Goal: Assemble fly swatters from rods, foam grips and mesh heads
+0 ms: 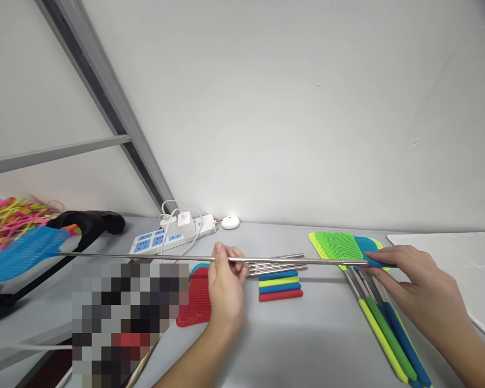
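Closest, the long blue swatter (186,257) stretches sideways near the short handles (280,288), flat head (26,252) far left of them, left hand (226,291), nearer that head, pinching the rod (275,261) just left, right hand (422,280) gripping its blue end (375,263) to their right.

Below centre, the left hand (227,288) pinches with thumb (219,264) and curled fingers (238,252), the left forearm (196,355) slanting up from the bottom edge. Lower right, the right hand (422,277) grips, pointing left, the right forearm (471,342) entering from the corner.
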`<state>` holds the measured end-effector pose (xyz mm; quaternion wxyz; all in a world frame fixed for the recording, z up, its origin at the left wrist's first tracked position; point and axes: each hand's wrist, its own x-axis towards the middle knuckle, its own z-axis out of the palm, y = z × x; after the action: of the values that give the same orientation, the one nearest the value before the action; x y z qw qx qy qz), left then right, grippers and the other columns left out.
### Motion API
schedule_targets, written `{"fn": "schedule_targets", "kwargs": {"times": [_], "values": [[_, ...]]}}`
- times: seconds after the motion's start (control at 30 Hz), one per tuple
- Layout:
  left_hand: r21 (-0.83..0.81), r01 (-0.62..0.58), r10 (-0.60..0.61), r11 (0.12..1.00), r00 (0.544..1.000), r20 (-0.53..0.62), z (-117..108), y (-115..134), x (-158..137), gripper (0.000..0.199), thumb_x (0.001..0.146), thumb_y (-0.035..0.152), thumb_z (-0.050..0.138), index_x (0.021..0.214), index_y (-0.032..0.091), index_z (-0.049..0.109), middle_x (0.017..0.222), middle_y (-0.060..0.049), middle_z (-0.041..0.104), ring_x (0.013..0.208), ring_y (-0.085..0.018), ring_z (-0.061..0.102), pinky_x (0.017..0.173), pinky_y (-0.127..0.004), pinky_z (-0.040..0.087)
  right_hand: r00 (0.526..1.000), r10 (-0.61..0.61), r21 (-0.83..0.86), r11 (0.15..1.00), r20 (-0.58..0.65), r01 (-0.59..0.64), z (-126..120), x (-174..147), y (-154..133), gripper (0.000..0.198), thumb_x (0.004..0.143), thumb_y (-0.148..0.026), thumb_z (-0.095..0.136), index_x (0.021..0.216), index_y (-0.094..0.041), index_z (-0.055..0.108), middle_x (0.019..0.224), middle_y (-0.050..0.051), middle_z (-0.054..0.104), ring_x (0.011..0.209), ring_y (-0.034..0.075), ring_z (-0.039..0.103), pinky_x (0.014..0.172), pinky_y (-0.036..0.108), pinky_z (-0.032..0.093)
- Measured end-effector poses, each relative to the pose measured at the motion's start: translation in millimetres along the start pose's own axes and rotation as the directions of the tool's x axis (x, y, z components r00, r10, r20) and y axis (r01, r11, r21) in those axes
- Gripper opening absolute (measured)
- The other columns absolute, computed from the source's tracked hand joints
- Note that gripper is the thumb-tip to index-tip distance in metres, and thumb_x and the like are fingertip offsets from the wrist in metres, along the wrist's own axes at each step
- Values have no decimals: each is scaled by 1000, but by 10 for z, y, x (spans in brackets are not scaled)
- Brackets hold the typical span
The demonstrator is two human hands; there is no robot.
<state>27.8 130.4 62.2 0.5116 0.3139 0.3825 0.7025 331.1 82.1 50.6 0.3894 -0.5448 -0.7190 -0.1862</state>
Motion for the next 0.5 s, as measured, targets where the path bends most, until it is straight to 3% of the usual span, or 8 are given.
{"fn": "schedule_targets", "kwargs": {"times": [0.23, 0.5], "values": [[14, 54, -55, 998, 993, 100, -21, -19, 0, 51, 95, 54, 43, 59, 20, 34, 56, 5, 28, 49, -9, 24, 45, -22, 24, 992, -120, -54, 991, 31, 121, 13, 3, -11, 11, 93, -29, 57, 101, -24, 63, 91, 4, 66, 86, 22, 60, 72, 36, 44], [-27, 130, -130, 991, 991, 24, 30, -29, -55, 47, 96, 42, 39, 56, 22, 26, 53, 7, 20, 47, -10, 21, 45, -24, 23, 982, -183, -57, 981, 44, 185, -64, 15, -21, 15, 94, -15, 56, 105, -23, 63, 89, 4, 66, 79, 18, 58, 70, 35, 39]]}}
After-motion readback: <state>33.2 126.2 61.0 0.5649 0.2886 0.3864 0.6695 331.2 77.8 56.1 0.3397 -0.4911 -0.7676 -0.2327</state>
